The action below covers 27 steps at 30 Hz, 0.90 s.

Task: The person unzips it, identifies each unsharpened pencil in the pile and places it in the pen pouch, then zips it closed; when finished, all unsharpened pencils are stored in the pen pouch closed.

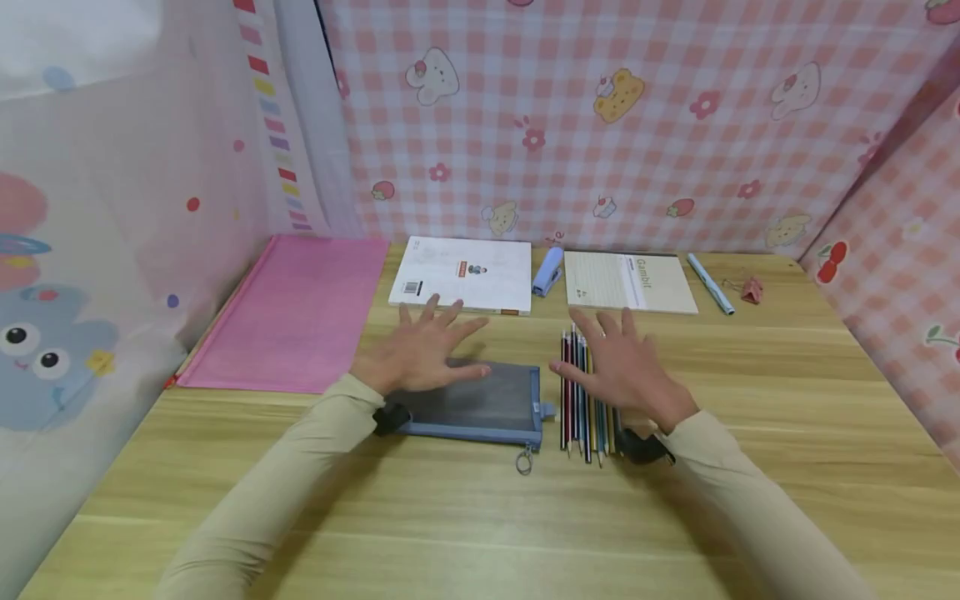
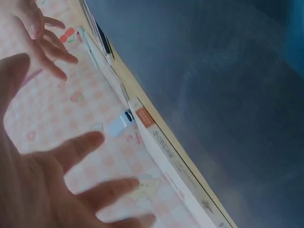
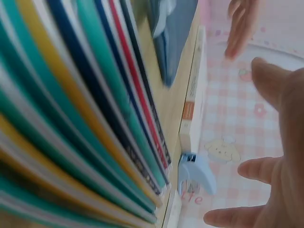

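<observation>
My left hand (image 1: 423, 350) is spread wide above a dark mesh zip pouch (image 1: 495, 400) with blue edging and a ring on its zip pull. Fingers of that hand also fill the lower left of the left wrist view, holding nothing. On the right, my right hand (image 1: 626, 362) hovers palm down with spread fingers over a row of pencils (image 1: 577, 417), partly covering them. The right wrist view shows these pencils (image 3: 90, 95) close up, striped in green, yellow, navy and red, with the hand apart from them.
Along the back lie a pink folder (image 1: 288, 312), a white book (image 1: 465, 275), a lilac stapler (image 1: 548, 271), a notebook (image 1: 630, 282), a light blue pen (image 1: 710, 283) and a pink binder clip (image 1: 752, 289). Checked cloth (image 1: 600, 125) hangs behind the wooden table (image 1: 465, 525).
</observation>
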Each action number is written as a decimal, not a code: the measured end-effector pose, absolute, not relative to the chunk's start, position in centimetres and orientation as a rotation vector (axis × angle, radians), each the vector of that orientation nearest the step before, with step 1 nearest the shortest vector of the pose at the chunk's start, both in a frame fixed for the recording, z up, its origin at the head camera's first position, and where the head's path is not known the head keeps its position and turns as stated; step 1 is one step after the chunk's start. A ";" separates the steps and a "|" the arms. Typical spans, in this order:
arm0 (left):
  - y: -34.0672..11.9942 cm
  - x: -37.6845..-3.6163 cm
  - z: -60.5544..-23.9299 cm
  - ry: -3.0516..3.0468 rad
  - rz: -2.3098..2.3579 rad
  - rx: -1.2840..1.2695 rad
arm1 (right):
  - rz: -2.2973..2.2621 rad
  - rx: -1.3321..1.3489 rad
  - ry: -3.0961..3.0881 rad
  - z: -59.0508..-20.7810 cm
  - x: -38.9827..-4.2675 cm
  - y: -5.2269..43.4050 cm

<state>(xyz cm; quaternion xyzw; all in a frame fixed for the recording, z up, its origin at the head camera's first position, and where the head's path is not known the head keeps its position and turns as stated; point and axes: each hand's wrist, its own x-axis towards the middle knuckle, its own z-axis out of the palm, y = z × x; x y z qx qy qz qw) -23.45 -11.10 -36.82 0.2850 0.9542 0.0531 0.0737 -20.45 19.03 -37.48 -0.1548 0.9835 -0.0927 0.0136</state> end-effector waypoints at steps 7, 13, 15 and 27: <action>-9.2 -22.9 -36.6 2.721 0.196 1.294 | -0.663 -0.605 2.985 -37.5 -18.9 18.6; -7.0 -22.1 -36.4 2.541 0.194 1.521 | -0.881 -0.623 2.994 -37.1 -17.0 18.5; -6.5 -21.8 -36.5 2.478 0.197 1.556 | -0.930 -0.634 2.986 -36.9 -16.4 18.4; -5.0 -20.9 -37.8 2.365 0.170 1.534 | -1.090 -0.544 2.904 -36.7 -15.1 18.9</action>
